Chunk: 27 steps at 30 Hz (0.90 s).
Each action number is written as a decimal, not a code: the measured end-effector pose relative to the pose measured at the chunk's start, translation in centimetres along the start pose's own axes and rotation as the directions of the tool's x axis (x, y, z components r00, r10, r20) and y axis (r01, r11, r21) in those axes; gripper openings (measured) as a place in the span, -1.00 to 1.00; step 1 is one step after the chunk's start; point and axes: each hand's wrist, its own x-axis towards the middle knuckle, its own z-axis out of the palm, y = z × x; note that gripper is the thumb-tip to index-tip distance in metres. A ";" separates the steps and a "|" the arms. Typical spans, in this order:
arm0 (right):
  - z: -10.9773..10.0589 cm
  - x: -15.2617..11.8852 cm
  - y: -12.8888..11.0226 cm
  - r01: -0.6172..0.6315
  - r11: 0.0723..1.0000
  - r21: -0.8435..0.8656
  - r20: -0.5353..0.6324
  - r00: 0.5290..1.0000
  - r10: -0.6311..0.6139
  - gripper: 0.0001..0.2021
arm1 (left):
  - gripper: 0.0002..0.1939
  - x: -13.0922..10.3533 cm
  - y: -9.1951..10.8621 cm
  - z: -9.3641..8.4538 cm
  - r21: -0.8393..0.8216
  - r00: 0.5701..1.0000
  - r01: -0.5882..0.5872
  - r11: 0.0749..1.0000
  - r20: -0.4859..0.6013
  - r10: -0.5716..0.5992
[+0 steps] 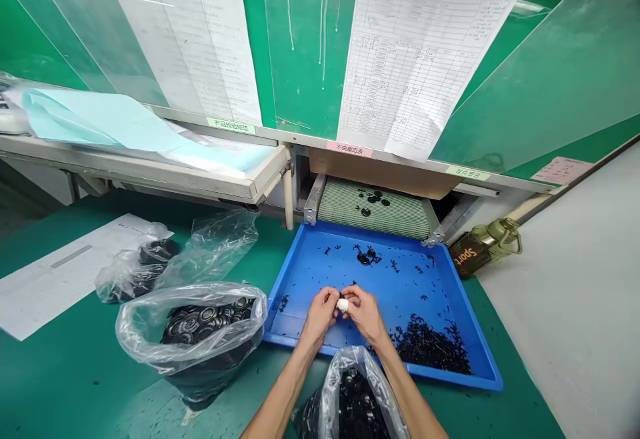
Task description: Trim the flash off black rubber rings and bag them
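My left hand [323,315] and my right hand [367,314] meet over the near part of a blue tray [481,332]. Fingertips of both are pinched together on a small black part [342,295], mostly hidden by the fingers. A white wrap [343,305] shows at the fingertips, seemingly on a right-hand finger. Below my wrists stands an open clear bag [333,385] of black pieces. Left of the tray is a larger open bag [143,345] holding black ring-shaped parts [207,315]. Black scraps [433,345] are heaped in the tray's near right corner.
A green conveyor belt [400,215] carrying a few black rings ends above the tray's far edge. More black parts [367,257] lie in the tray. A bottle [475,252] leans at the right. Paper [50,272], a knotted bag [135,272] and a shelf [210,182] are left.
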 end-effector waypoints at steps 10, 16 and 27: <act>-1.5 0.8 -0.9 0.024 0.960 -0.281 0.158 0.987 0.021 -0.77 | -0.62 -0.1 -0.3 -0.2 0.070 0.995 -0.097 0.993 0.025 0.095; -2.2 4.9 -0.7 -0.058 0.875 -0.481 0.042 0.995 0.089 -0.75 | -0.61 -0.1 0.4 -0.3 -0.129 0.992 -0.058 0.990 -0.123 0.043; -5.5 12.3 1.4 -0.232 0.843 -0.486 -0.184 0.970 0.161 -0.80 | -0.64 -0.4 2.4 -1.0 -0.570 0.985 0.004 0.822 -0.141 -0.102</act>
